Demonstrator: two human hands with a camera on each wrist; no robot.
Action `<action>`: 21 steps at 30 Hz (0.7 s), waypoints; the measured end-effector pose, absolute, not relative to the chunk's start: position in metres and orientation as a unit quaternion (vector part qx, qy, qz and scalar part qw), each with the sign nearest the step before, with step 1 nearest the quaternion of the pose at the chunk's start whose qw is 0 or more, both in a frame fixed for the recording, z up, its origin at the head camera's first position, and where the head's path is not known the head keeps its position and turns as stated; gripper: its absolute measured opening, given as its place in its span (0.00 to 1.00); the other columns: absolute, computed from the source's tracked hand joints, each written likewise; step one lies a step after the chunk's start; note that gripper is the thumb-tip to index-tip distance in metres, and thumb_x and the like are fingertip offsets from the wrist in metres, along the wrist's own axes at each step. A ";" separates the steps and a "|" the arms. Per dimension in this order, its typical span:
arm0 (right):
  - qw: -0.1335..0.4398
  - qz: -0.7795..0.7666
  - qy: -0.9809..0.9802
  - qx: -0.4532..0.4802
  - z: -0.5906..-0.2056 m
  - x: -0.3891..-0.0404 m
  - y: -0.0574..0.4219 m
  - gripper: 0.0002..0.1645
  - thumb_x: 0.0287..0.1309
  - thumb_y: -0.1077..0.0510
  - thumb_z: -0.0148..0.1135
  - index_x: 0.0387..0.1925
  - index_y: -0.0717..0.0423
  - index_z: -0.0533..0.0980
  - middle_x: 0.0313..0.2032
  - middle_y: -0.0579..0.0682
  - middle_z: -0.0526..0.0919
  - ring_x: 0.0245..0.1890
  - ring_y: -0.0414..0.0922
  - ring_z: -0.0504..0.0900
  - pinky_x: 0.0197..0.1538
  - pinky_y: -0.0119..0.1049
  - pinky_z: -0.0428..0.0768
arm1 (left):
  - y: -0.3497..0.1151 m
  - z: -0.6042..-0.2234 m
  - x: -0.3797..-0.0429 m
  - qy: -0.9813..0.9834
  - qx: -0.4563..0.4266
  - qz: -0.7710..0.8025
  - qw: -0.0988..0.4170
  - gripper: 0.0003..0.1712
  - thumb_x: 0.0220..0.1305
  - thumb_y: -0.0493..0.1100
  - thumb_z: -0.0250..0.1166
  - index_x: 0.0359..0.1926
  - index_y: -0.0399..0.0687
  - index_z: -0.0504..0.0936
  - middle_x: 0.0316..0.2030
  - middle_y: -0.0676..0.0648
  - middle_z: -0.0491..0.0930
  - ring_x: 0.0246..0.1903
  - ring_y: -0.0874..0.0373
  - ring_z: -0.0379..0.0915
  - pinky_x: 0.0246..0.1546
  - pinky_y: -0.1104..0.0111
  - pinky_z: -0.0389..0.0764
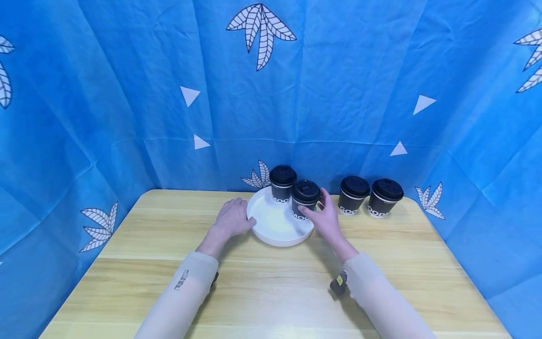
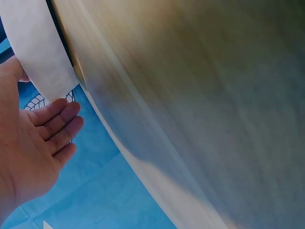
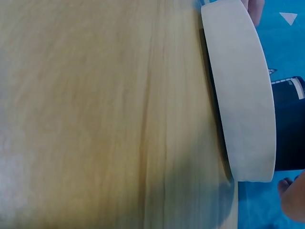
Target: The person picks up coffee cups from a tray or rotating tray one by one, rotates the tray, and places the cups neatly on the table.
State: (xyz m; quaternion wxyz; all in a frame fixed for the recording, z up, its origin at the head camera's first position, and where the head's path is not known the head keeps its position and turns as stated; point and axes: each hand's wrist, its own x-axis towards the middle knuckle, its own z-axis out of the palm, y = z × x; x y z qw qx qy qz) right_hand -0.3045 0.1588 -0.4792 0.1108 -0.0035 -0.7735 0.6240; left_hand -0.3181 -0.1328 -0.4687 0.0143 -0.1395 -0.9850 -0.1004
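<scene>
A round white tray [image 1: 271, 228] lies on the table, its outer side near in the right wrist view. At its left rim my left hand [image 1: 233, 217] holds the edge, thumb over the rim; in the left wrist view the hand's [image 2: 40, 143] fingertips meet the tray's side [image 2: 40, 43]. My right hand [image 1: 326, 214] grips a black lidded paper cup [image 1: 304, 207], fingers and thumb around its sides, over the tray's right part. Behind it a second lidded paper cup [image 1: 281, 190] stands upright on the tray. The gripped cup's base sits close over the tray.
Two more black lidded paper cups, one [image 1: 352, 200] beside the other [image 1: 382, 202], stand on the wooden table [image 1: 271, 292] right of the tray. A blue patterned curtain [image 1: 347, 70] hangs behind the table and along both sides.
</scene>
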 end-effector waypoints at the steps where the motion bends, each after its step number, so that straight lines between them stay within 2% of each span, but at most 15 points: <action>1: 0.110 0.624 -0.774 -0.006 -0.480 -0.305 0.158 0.62 0.53 0.55 0.79 0.81 0.60 0.51 0.76 0.64 0.62 0.75 0.61 0.64 0.76 0.52 0.64 | -0.133 -0.469 -0.318 -0.985 -0.139 -0.101 0.014 0.38 0.64 0.57 0.62 0.63 0.30 0.74 0.54 0.38 0.77 0.56 0.43 0.71 0.70 0.50 0.67; 11: 0.119 0.617 -0.778 0.002 -0.484 -0.308 0.152 0.60 0.51 0.59 0.80 0.79 0.60 0.56 0.72 0.62 0.68 0.73 0.59 0.67 0.76 0.50 0.65 | -0.133 -0.469 -0.317 -0.985 -0.137 -0.105 0.014 0.39 0.65 0.57 0.62 0.65 0.30 0.73 0.56 0.37 0.76 0.59 0.42 0.70 0.72 0.50 0.65; 21: 0.132 0.614 -0.778 -0.004 -0.488 -0.309 0.148 0.59 0.50 0.61 0.80 0.78 0.60 0.56 0.71 0.63 0.70 0.71 0.57 0.70 0.75 0.49 0.66 | -0.132 -0.470 -0.317 -0.985 -0.135 -0.103 0.012 0.41 0.65 0.58 0.62 0.67 0.29 0.71 0.62 0.35 0.75 0.63 0.40 0.68 0.73 0.49 0.63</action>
